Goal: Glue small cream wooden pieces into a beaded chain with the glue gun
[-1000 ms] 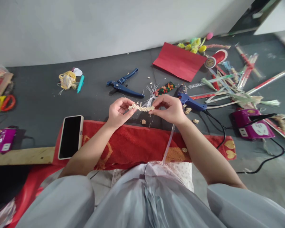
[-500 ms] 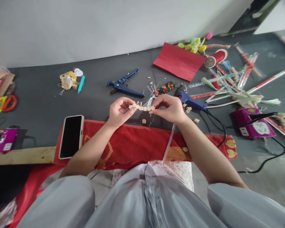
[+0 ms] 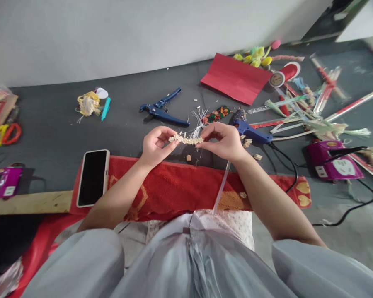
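Between my two hands stretches a slightly curved strip of small pale, straw-like pieces (image 3: 187, 140). My left hand (image 3: 158, 145) pinches its left end between thumb and fingertips. At the other end, my right hand (image 3: 223, 140) grips it with thumb and forefinger. White threads (image 3: 198, 124) fan out just behind the strip; whether they are tied to it I cannot tell. A small pale bundle (image 3: 188, 158) lies on the dark table in front of the strip. Close to my right hand rests a blue glue gun (image 3: 251, 131), and a flower-patterned piece (image 3: 217, 115) lies behind that hand.
Blue cutters (image 3: 164, 111) lie beyond my left hand. A phone (image 3: 93, 178) rests on the red towel (image 3: 174, 186) under my forearms. Rightward are red paper (image 3: 236, 78), a thread spool (image 3: 286, 74), scattered straws and a purple power socket (image 3: 332, 161) with cables. Scissors (image 3: 4, 134) lie far left.
The hands keep the same hold on the strip and have barely moved. The view has shifted very slightly.
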A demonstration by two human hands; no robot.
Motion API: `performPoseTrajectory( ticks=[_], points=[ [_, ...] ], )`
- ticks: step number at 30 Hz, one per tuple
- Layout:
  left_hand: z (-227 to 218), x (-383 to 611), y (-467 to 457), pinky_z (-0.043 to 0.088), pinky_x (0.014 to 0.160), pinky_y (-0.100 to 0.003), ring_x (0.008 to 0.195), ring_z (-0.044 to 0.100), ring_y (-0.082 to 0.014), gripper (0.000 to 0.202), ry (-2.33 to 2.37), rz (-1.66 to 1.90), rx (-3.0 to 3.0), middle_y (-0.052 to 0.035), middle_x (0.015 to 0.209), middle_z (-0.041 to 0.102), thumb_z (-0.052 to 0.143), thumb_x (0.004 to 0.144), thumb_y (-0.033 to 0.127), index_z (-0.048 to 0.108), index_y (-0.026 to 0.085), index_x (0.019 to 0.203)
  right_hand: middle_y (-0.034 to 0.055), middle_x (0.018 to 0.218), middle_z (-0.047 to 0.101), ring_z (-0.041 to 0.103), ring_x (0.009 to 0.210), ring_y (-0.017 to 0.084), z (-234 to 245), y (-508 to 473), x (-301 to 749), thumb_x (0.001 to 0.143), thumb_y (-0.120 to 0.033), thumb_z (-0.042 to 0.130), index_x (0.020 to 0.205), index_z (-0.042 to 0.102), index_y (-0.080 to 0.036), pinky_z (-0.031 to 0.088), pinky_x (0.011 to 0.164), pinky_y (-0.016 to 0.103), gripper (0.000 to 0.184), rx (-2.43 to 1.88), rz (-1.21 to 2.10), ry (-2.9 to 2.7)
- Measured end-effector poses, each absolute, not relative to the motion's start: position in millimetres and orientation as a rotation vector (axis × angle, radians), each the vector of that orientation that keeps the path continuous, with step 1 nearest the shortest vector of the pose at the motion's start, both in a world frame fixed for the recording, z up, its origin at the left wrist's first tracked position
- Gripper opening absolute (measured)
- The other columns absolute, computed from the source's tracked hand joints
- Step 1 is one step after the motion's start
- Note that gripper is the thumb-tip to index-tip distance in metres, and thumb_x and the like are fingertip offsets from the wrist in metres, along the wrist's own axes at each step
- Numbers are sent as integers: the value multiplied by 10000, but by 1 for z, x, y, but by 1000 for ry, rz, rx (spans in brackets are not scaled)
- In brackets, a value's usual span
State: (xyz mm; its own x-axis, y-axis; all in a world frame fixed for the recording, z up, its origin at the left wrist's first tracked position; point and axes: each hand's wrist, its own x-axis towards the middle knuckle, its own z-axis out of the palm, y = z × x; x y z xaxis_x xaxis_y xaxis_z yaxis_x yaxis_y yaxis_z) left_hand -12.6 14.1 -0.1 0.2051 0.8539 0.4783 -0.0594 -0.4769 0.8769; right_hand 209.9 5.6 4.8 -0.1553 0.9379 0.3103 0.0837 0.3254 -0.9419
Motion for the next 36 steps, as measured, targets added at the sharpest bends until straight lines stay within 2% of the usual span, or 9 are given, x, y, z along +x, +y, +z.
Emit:
performPoseTrajectory(
  ticks=[13, 19, 29, 36],
  points=[
    [0, -14, 14, 598, 659, -154, 678, 689, -62, 159, 761, 1376, 1663, 4, 788, 690, 794, 772, 227, 678, 169, 864, -2, 662, 665, 598, 604, 111, 8, 4, 210, 526, -506, 925, 676, 666, -179, 516, 596, 269, 444, -971, 979, -1537],
    [-1, -14, 14, 595, 646, -142, 658, 692, -59, 163, 741, 1376, 1663, 5, 783, 693, 801, 774, 226, 680, 168, 865, 12, 681, 700, 627, 611, 108, 13, 3, 211, 588, -485, 909, 750, 743, -180, 521, 585, 241, 383, -913, 961, -1590],
    [1, -13, 13, 598, 654, -135, 661, 696, -57, 156, 733, 1363, 1654, 2, 777, 709, 803, 767, 220, 684, 172, 856, 14, 669, 693, 625, 608, 126, 6, 5, 212, 473, -567, 923, 700, 719, -179, 532, 590, 277, 494, -986, 987, -1521],
    [2, -12, 12, 595, 645, -140, 659, 700, -66, 171, 738, 1351, 1677, -4, 768, 718, 802, 773, 249, 673, 166, 850, 2, 653, 678, 606, 592, 119, 6, 5, 211, 447, -569, 931, 648, 673, -184, 525, 569, 268, 505, -1014, 988, -1546]
  ],
)
